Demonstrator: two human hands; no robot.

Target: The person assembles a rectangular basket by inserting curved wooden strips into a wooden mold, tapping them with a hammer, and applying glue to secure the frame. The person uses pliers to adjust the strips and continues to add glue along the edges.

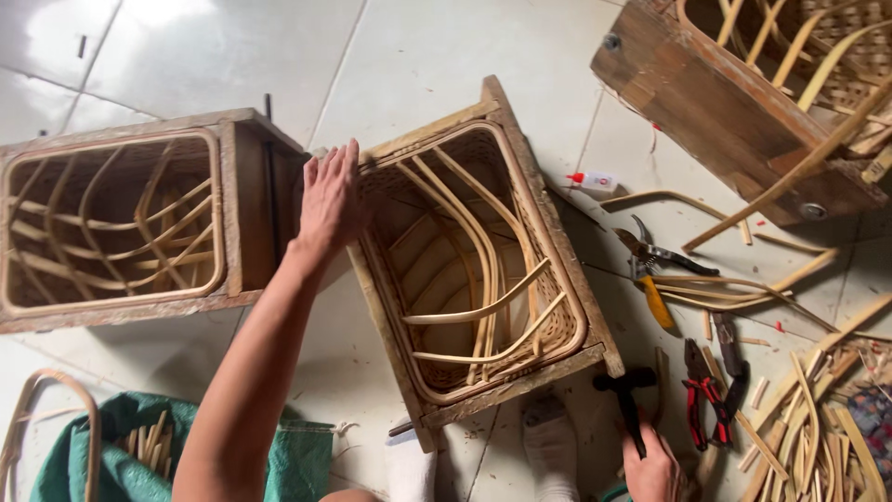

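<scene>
Head view: at the centre of the frame we see a wooden box frame with a woven rattan basket (478,260) lying on the pale tiled floor (409,56), its opening facing up. The left hand (330,200) lies flat on the frame's upper left corner, fingers spread and pinching nothing. At the lower right, the right hand (650,469) is closed around the handle of a black hammer (627,395), whose head sits just beside the frame's lower right corner. Two socked feet (548,446) rest against the frame's bottom edge. Right of the hammer lie red-handled pliers (706,395), and above them yellow-handled shears (650,270) and a small glue bottle (595,179). Loose rattan strips (818,428) pile at the lower right. A second box frame (121,218) lies at the left, a third (743,93) at the upper right, and a green sack (139,455) at the lower left.
</scene>
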